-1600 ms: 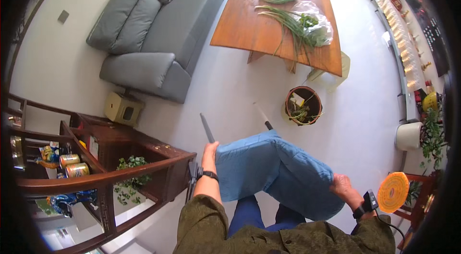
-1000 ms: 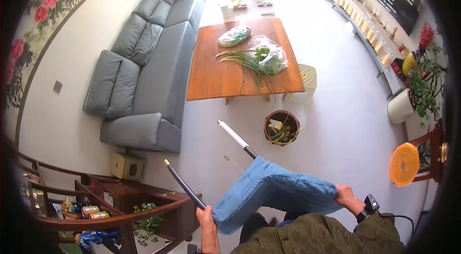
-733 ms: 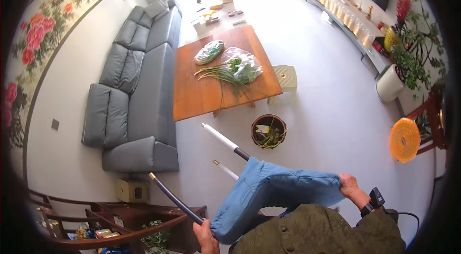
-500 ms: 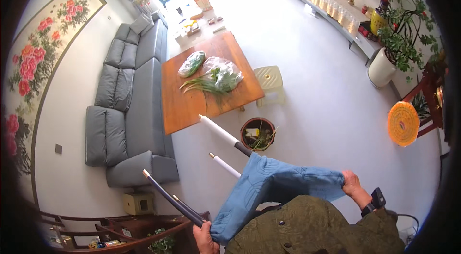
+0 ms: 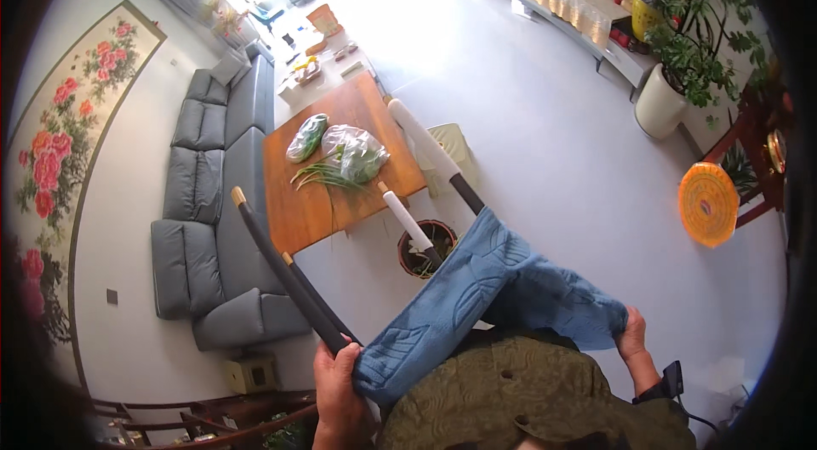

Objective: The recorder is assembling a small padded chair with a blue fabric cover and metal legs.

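My hands carry what looks like a chair, tipped so its legs point away from me. A ribbed blue cloth cover (image 5: 438,309) wraps the part nearest my body. Black sleeves cover the left legs (image 5: 294,284); the right-hand ones, such as the far leg (image 5: 425,139), have white and black wrapping. Wooden tips show at several leg ends. My left hand (image 5: 342,390) is closed around the base of a black-sleeved leg at the cover's left end. With bent fingers, my right hand (image 5: 631,336) grips the cover's right end. What lies under the cloth is hidden.
Beyond the legs stands a wooden table (image 5: 294,216) with bagged greens (image 5: 362,156) on it. A beige plastic stool (image 5: 459,162) and a round tub (image 5: 413,263) are beside it. A grey sofa (image 5: 242,237) lines the left; a potted plant (image 5: 659,101) stands right.
The chair has been raised, and its legs now reach farther up and over the table, tub and stool. My left hand has shifted left and up; my right hand slightly right.
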`<move>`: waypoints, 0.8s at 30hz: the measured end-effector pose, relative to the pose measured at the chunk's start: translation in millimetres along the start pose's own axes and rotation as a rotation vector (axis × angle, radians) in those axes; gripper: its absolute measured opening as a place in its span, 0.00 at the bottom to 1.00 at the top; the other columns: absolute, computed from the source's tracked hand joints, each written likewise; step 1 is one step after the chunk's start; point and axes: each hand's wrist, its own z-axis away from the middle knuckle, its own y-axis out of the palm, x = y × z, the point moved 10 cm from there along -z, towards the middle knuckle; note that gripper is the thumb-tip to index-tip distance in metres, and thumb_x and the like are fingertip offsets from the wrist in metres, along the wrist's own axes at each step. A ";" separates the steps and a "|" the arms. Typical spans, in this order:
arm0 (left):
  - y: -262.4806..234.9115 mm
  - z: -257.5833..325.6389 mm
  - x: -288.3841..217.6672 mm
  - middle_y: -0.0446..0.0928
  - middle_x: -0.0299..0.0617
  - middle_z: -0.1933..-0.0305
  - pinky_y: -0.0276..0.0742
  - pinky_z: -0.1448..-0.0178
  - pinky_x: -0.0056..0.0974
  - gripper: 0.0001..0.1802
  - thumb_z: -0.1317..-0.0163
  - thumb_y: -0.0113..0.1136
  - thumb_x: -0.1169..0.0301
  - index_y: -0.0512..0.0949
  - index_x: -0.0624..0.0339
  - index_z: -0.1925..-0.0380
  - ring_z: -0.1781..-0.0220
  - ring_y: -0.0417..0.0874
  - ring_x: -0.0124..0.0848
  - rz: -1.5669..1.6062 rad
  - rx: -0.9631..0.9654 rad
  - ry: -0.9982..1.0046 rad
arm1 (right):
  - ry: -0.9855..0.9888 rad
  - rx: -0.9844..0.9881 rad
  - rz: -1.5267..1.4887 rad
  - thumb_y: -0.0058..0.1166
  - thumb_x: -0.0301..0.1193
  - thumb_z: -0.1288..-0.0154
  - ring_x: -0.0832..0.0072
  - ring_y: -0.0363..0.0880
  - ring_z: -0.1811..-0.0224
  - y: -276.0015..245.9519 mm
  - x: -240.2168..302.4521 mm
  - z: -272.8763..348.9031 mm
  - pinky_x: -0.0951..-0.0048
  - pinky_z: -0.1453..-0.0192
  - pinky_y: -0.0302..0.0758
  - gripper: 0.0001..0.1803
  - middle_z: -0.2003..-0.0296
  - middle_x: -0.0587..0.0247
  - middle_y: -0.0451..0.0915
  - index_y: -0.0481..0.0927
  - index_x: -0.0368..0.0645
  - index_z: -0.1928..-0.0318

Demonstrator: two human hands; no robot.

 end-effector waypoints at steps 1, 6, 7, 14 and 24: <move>9.6 -2.8 -2.3 0.66 0.35 0.77 0.69 0.69 0.26 0.09 0.51 0.49 0.79 0.65 0.61 0.68 0.75 0.70 0.22 -0.020 0.028 0.001 | 0.007 0.000 0.002 0.50 0.20 0.63 0.55 0.70 0.68 -5.9 -2.3 -2.2 0.63 0.65 0.68 0.12 0.74 0.54 0.72 0.72 0.40 0.71; 63.4 -28.6 4.1 0.65 0.35 0.72 0.67 0.67 0.26 0.09 0.49 0.49 0.78 0.64 0.61 0.68 0.72 0.69 0.22 -0.065 0.142 -0.038 | 0.053 -0.057 0.075 0.49 0.18 0.64 0.55 0.70 0.68 -14.6 -28.8 -14.3 0.63 0.65 0.68 0.13 0.74 0.53 0.71 0.72 0.40 0.71; 71.5 -37.9 7.2 0.65 0.36 0.73 0.67 0.67 0.26 0.09 0.49 0.49 0.78 0.63 0.62 0.67 0.72 0.69 0.22 -0.067 0.150 -0.048 | 0.137 -0.049 0.103 0.49 0.18 0.64 0.55 0.70 0.68 -14.8 -38.1 -15.0 0.62 0.65 0.68 0.13 0.74 0.53 0.71 0.72 0.40 0.71; 141.9 -125.6 10.9 0.68 0.38 0.74 0.68 0.70 0.26 0.09 0.49 0.49 0.78 0.64 0.62 0.67 0.75 0.70 0.22 -0.070 0.190 -0.081 | 0.136 -0.087 0.095 0.53 0.18 0.66 0.55 0.70 0.69 -16.1 -39.6 -84.3 0.64 0.67 0.68 0.15 0.74 0.54 0.70 0.71 0.40 0.71; 215.3 -231.5 1.9 0.67 0.37 0.76 0.68 0.72 0.26 0.08 0.51 0.47 0.79 0.63 0.62 0.69 0.76 0.69 0.23 -0.031 0.131 -0.140 | 0.070 -0.156 0.275 0.50 0.19 0.61 0.55 0.69 0.65 -61.5 -26.3 -232.3 0.64 0.62 0.67 0.15 0.70 0.53 0.70 0.70 0.38 0.66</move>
